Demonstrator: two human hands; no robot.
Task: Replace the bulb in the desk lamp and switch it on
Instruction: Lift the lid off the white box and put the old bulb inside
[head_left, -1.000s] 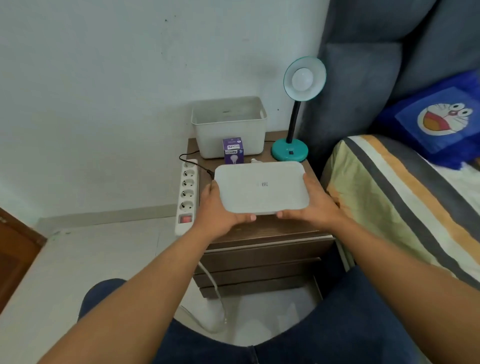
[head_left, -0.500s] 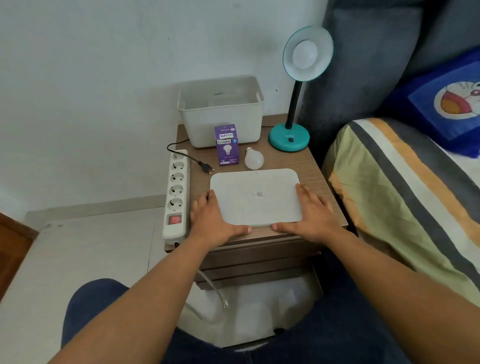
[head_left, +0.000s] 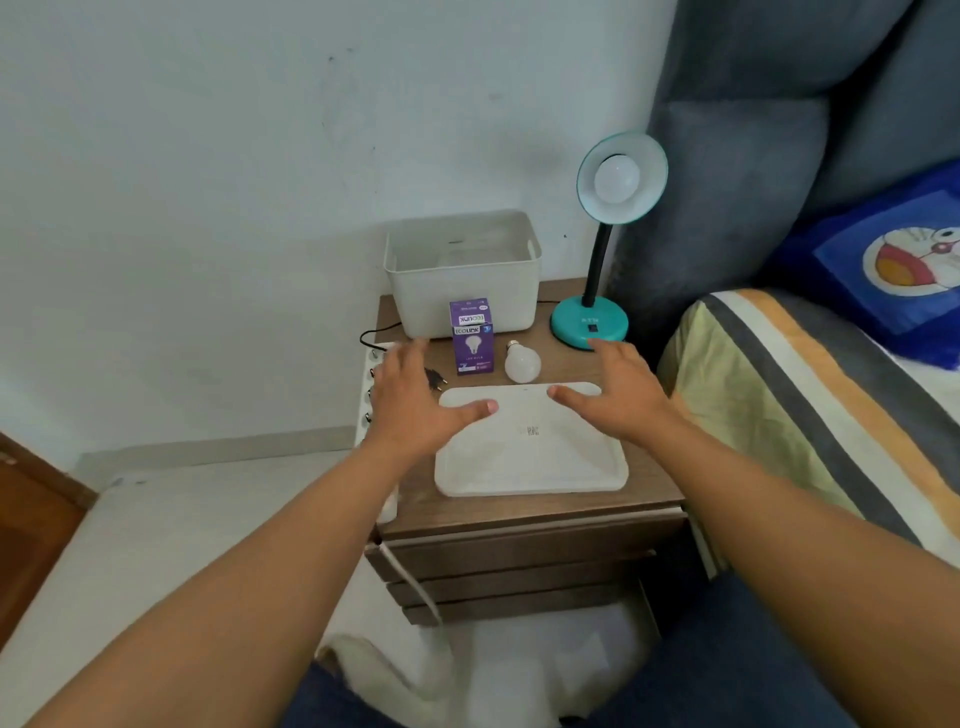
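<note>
A teal desk lamp (head_left: 590, 325) stands at the back right of the wooden nightstand (head_left: 530, 512), with a white bulb (head_left: 616, 178) in its shade. A loose white bulb (head_left: 522, 361) lies beside a purple bulb box (head_left: 471, 336). The lamp's black plug (head_left: 435, 378) lies unplugged near the power strip. A white lid (head_left: 530, 447) lies flat on the nightstand's front. My left hand (head_left: 415, 405) hovers open over the lid's left edge and my right hand (head_left: 618, 389) hovers open over its right edge; neither holds anything.
An open white storage bin (head_left: 462, 275) sits at the back of the nightstand. A white power strip (head_left: 371, 395) hangs along its left side, mostly hidden by my left hand. A bed with a striped blanket (head_left: 810, 395) and a grey headboard (head_left: 753, 156) are on the right.
I set the white lid down on the nightstand's front and let go of it. Both hands have lifted off and moved forward, fingers spread.
</note>
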